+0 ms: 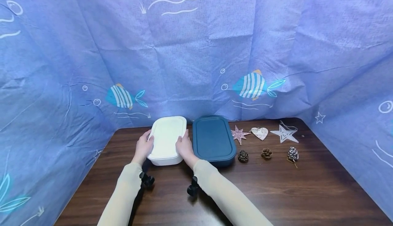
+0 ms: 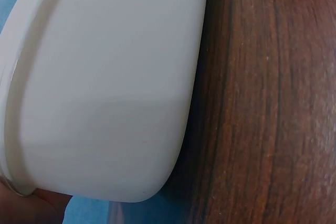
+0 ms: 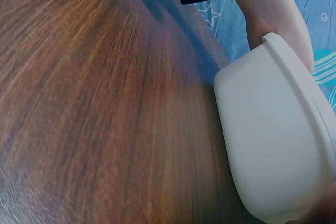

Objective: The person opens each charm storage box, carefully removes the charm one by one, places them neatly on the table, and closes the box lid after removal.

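Note:
A white lidded box (image 1: 168, 137) sits at the back of the wooden table, left of the middle. My left hand (image 1: 143, 147) grips its left side, with the thumb over the lid's edge. On the opposite side my right hand (image 1: 185, 147) holds the rim the same way, thumb on the lid. In the left wrist view the box's pale wall (image 2: 115, 87) fills much of the picture. The right wrist view shows the white box (image 3: 273, 129) low against the table, with the left hand (image 3: 278, 24) at its far end. The fingers beneath the rim are mostly hidden.
Close to the right hand stands a dark blue lidded box (image 1: 214, 139). Further right lie a pink glitter star (image 1: 238, 134), a white heart (image 1: 260, 133), a white star (image 1: 284, 133) and three pine cones (image 1: 266, 153). A blue fish-print cloth (image 1: 190, 65) hangs behind the table.

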Tool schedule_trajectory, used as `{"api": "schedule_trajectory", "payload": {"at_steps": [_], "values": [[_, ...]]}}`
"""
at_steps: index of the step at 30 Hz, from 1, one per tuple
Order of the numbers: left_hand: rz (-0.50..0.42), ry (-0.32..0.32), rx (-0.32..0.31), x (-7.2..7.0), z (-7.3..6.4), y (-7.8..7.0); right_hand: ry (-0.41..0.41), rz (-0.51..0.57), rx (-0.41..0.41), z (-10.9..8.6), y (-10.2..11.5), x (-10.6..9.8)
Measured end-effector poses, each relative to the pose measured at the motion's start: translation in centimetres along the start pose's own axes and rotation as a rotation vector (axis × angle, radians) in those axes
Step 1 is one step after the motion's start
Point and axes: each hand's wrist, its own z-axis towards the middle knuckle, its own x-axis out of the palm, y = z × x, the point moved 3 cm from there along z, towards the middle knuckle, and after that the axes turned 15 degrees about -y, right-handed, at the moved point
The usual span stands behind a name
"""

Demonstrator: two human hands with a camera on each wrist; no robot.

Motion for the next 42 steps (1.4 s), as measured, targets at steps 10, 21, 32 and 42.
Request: {"api": "schedule_trajectory", "payload": {"at_steps": [10, 21, 32, 42], "values": [[0.029, 0.013, 0.019, 0.0, -0.1, -0.3, 0.003, 0.005, 0.001, 0.1, -0.1, 0.0], [0.135, 0.058, 0.113, -0.4, -1.6, 0.1, 0.034, -0.014, -0.056, -1.9, -0.8, -0.4], [0.34, 0.128, 0.358, -1.2, -2.8, -2.5, 0.074, -0.229, -0.323, -2.6, 1.4, -1.4], [0.473, 0.169, 0.486, 0.7, -3.1, -2.4, 0.079, -0.524, -0.475, -1.7, 1.3, -0.1]]}}
